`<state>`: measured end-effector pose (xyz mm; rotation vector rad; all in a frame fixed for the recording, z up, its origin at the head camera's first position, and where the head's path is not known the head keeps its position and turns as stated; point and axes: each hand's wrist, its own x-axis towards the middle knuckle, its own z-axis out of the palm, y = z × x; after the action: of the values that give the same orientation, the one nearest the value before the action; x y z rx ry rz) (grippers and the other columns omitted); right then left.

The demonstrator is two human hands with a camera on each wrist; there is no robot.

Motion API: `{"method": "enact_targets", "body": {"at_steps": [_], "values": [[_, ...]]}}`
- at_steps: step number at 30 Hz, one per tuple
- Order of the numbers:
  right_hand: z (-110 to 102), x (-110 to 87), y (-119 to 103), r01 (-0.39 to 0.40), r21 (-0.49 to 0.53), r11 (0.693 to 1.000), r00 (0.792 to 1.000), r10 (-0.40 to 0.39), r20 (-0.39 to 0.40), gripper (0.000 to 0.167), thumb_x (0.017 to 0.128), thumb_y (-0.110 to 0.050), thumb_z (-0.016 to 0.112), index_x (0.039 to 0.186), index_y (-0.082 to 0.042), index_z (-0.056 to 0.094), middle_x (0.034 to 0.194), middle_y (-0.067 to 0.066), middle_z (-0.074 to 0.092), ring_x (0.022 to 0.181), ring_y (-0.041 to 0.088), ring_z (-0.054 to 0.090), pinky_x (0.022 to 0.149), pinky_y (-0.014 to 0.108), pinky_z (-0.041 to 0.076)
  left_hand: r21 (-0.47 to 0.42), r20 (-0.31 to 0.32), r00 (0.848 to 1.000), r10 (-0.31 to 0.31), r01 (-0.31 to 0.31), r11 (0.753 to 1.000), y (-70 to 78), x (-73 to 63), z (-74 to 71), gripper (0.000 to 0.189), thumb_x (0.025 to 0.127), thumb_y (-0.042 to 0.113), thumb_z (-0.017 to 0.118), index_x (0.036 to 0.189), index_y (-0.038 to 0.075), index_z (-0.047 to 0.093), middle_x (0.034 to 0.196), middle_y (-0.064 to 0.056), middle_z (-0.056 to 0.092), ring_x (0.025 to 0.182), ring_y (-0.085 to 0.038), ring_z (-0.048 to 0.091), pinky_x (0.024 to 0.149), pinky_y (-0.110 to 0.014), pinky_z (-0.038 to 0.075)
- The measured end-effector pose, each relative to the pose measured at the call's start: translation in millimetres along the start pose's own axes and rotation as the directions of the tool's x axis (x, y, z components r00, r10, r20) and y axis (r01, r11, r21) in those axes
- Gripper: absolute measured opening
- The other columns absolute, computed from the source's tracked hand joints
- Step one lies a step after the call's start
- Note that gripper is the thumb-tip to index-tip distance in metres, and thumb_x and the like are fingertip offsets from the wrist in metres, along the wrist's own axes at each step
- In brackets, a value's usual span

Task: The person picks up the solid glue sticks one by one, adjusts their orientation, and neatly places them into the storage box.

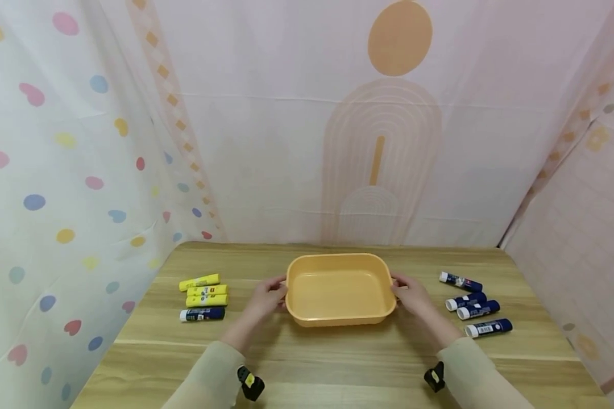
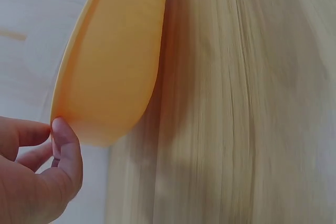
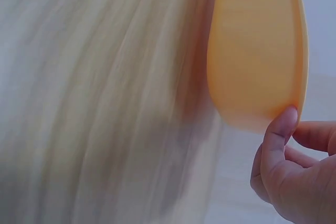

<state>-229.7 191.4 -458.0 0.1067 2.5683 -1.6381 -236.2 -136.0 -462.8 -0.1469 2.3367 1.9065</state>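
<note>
A shallow orange-yellow plastic tray (image 1: 340, 321) with rounded corners sits between my two hands at the middle of the table, nothing inside it. My left hand (image 1: 267, 296) pinches its left end by the rim, thumb on the outer side, as the left wrist view shows close up on the tray wall (image 2: 113, 61). At the opposite end my right hand (image 1: 410, 292) pinches the rim the same way. In the right wrist view the thumb (image 3: 286, 121) presses just under the edge of the tray (image 3: 257, 51).
Left of the tray lie several yellow glue sticks (image 1: 207, 300) and one dark blue glue stick (image 1: 202, 314). Several dark blue glue sticks with white caps (image 1: 478, 309) lie on the right. The wooden table (image 1: 337, 363) ends at a patterned curtain (image 1: 266, 170) behind.
</note>
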Motion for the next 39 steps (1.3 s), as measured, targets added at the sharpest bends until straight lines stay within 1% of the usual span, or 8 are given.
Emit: {"method": "enact_targets", "body": {"at_steps": [3, 6, 9, 14, 20, 28, 33, 39], "values": [[-10, -4.2, 4, -0.008, -0.006, 1.0, 1.0, 0.008, 0.0, 0.041, 0.096, -0.004, 0.048, 0.135, 0.007, 0.045, 0.103, 0.016, 0.05, 0.072, 0.013, 0.051, 0.062, 0.029, 0.05, -0.017, 0.011, 1.0, 0.008, -0.008, 1.0, -1.1, 3.3, 10.7, 0.038, 0.095, -0.001, 0.049, 0.132, -0.007, 0.049, 0.102, -0.015, 0.052, 0.074, -0.014, 0.056, 0.063, -0.025, 0.052], [-15, -4.8, 9, -0.017, 0.001, 1.0, 1.0, 0.017, -0.018, 0.042, 0.096, -0.004, 0.048, 0.136, 0.006, 0.045, 0.103, 0.016, 0.051, 0.072, 0.012, 0.051, 0.061, 0.029, 0.051, -0.031, 0.009, 1.0, 0.02, -0.02, 0.999, -2.2, 6.2, 18.4, 0.037, 0.094, -0.002, 0.049, 0.131, -0.009, 0.049, 0.098, -0.014, 0.053, 0.071, -0.013, 0.055, 0.061, -0.024, 0.051], [-17, -4.3, 12, -0.018, 0.005, 1.0, 0.999, 0.019, -0.033, 0.042, 0.096, -0.005, 0.048, 0.136, 0.006, 0.045, 0.103, 0.016, 0.051, 0.071, 0.011, 0.051, 0.061, 0.028, 0.05, -0.044, -0.003, 1.0, 0.018, -0.018, 0.999, -2.3, 9.0, 24.5, 0.037, 0.094, -0.002, 0.049, 0.131, -0.008, 0.05, 0.093, -0.012, 0.054, 0.068, -0.011, 0.053, 0.059, -0.025, 0.049], [-16, -3.5, 12, -0.059, 0.06, 0.996, 0.997, 0.062, -0.045, 0.042, 0.096, -0.004, 0.047, 0.138, 0.004, 0.043, 0.103, 0.014, 0.049, 0.07, 0.012, 0.05, 0.061, 0.028, 0.05, -0.033, -0.033, 0.999, 0.014, -0.015, 0.999, -2.5, 13.9, 31.5, 0.038, 0.093, -0.002, 0.048, 0.13, -0.007, 0.052, 0.089, -0.009, 0.055, 0.064, -0.009, 0.049, 0.059, -0.025, 0.047], [-12, -0.9, 11, -0.057, 0.082, 0.995, 0.997, 0.061, -0.056, 0.043, 0.095, -0.001, 0.047, 0.138, 0.005, 0.042, 0.101, 0.014, 0.049, 0.068, 0.012, 0.049, 0.06, 0.028, 0.049, -0.008, -0.061, 0.998, -0.001, 0.001, 1.0, -3.9, 20.6, 34.0, 0.037, 0.094, 0.0, 0.046, 0.13, -0.005, 0.052, 0.089, -0.008, 0.053, 0.065, -0.01, 0.048, 0.058, -0.022, 0.045], [-9, 2.3, 8, -0.089, 0.099, 0.991, 0.994, 0.094, -0.053, 0.045, 0.095, 0.002, 0.046, 0.139, 0.003, 0.041, 0.1, 0.015, 0.048, 0.064, 0.013, 0.049, 0.06, 0.031, 0.049, 0.049, -0.068, 0.998, -0.011, 0.014, 0.999, -7.2, 26.9, 34.3, 0.036, 0.096, 0.005, 0.046, 0.131, -0.001, 0.054, 0.094, -0.009, 0.053, 0.069, -0.012, 0.051, 0.059, -0.025, 0.05], [-9, 2.3, 8, -0.095, 0.095, 0.991, 0.994, 0.1, -0.045, 0.046, 0.095, 0.003, 0.046, 0.14, 0.004, 0.04, 0.095, 0.014, 0.047, 0.062, 0.014, 0.047, 0.058, 0.03, 0.048, 0.035, -0.07, 0.998, -0.009, 0.012, 0.999, -9.5, 27.7, 35.0, 0.035, 0.097, 0.006, 0.046, 0.131, 0.0, 0.054, 0.096, -0.01, 0.053, 0.07, -0.012, 0.051, 0.061, -0.028, 0.052], [-10, 3.7, 9, -0.1, 0.078, 0.992, 0.994, 0.103, -0.047, 0.046, 0.094, 0.003, 0.046, 0.139, 0.004, 0.04, 0.095, 0.013, 0.048, 0.062, 0.013, 0.047, 0.057, 0.029, 0.047, 0.003, -0.079, 0.997, 0.002, -0.001, 1.0, -9.1, 27.1, 36.9, 0.036, 0.096, 0.005, 0.047, 0.13, -0.001, 0.054, 0.093, -0.009, 0.053, 0.069, -0.012, 0.051, 0.059, -0.026, 0.051]]}}
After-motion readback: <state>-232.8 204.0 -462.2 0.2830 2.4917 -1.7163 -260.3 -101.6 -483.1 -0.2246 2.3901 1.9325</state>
